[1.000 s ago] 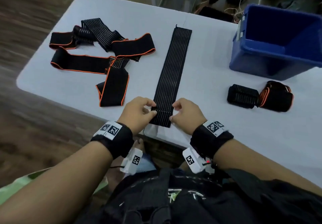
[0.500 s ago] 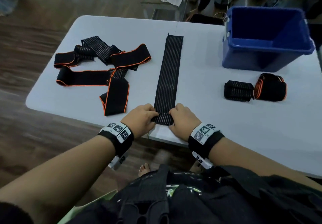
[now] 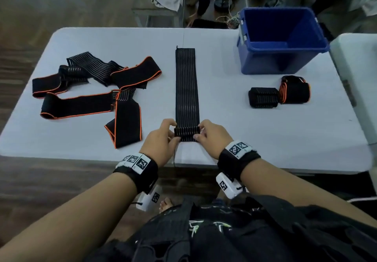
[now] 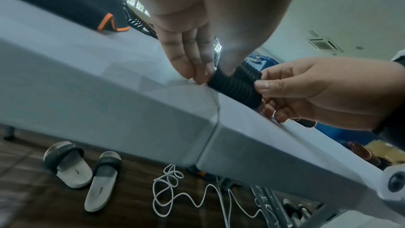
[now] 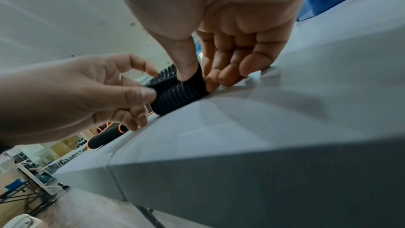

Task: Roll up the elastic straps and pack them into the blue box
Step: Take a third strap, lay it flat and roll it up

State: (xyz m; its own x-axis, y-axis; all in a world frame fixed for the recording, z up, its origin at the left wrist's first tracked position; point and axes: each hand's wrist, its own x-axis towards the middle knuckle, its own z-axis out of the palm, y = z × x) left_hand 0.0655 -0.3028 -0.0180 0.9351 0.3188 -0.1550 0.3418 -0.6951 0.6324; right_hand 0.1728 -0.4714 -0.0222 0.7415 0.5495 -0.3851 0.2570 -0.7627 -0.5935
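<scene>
Clearly the rolling step has only begun: the ribbed black strap (image 3: 187, 86) lies flat along the middle of the white table (image 3: 244, 139), its near end turned into a small roll (image 3: 186, 133) by the front edge. The left hand (image 3: 161, 141) and right hand (image 3: 213, 137) each pinch one end of that roll between thumb and fingers. Next, I judge, both must roll evenly toward the far end, keeping the edges aligned, before it goes into the blue box (image 3: 263, 66) at the far right.

Both hands low in frame centre, forearms reaching up from the bottom corners.
Left hand (image 3: 161, 139) and right hand (image 3: 212, 137) each pinching, thumbs over curled fingers.
</scene>
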